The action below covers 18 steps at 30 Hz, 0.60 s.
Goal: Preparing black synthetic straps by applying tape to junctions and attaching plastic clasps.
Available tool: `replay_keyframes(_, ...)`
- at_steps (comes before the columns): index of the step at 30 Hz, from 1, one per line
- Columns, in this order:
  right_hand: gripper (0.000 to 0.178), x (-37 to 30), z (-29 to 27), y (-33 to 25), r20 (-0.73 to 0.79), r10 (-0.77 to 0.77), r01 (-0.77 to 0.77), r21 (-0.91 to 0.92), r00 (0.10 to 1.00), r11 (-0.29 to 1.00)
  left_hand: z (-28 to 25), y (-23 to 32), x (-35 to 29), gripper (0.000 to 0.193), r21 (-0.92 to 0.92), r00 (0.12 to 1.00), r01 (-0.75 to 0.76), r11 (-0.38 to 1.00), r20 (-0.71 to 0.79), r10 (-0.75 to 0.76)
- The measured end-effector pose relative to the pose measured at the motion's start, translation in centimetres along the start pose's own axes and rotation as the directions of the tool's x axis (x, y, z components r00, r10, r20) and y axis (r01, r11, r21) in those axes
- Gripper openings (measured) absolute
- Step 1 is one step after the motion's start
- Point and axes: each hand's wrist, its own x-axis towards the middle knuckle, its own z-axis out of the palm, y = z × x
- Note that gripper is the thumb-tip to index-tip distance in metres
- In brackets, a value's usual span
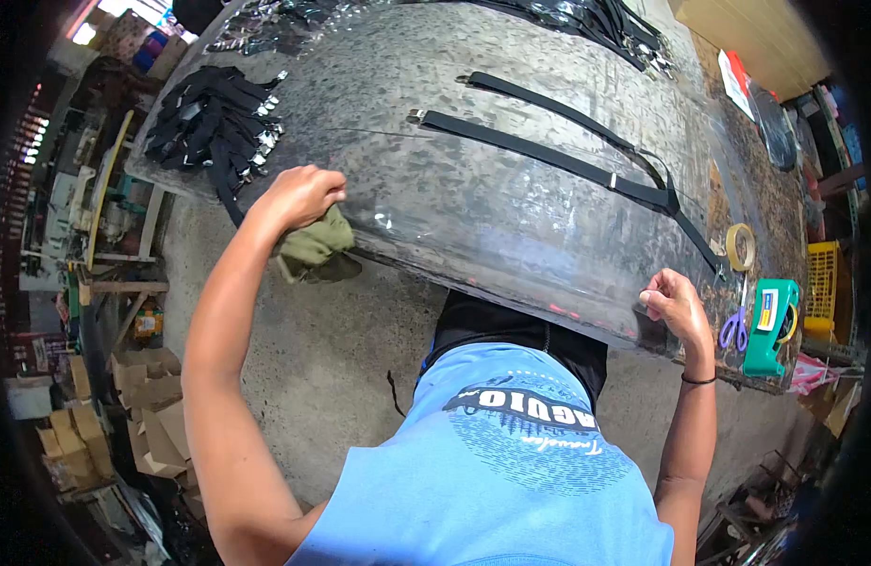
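Observation:
My left hand (306, 195) is closed around an olive-green cloth (317, 247), which hangs over the near left edge of the table. Close to the near right edge, my right hand (671, 304) has its fingers curled in against the thumb; whatever may be between them is hidden. Beyond my hands lies a pair of black suspenders (525, 143), its two straps stretched side by side with metal clips at their left ends. The straps join toward the right and run down to a single tail near my right hand.
A heap of black suspenders (204, 127) with silver clips lies at the table's left, and more black straps (586, 21) lie at the back. On the right are a tape roll (740, 247), purple-handled scissors (734, 330) and a green tape dispenser (767, 330). Cardboard boxes (152, 406) stand on the left.

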Motion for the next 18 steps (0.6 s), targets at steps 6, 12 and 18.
replay_keyframes(6,0.039,-0.3,1.0,-0.1,-0.257,-0.178,-0.032,-0.646,0.95,0.762,0.0,0.5,0.4,0.061,-0.011,0.99,0.14,0.99,-0.02,-0.14)
replay_keyframes(12,0.054,-1.5,1.5,0.6,-0.305,-0.582,0.148,-0.784,0.754,0.603,-3.1,-3.3,-6.2,0.037,-0.472,0.922,0.331,0.818,0.347,-0.173)
replay_keyframes(18,0.032,-1.6,5.3,2.1,-0.323,-0.643,0.227,-0.75,0.694,0.621,-10.3,7.3,-11.8,0.041,-0.799,1.0,-0.028,0.6,-0.015,0.027)
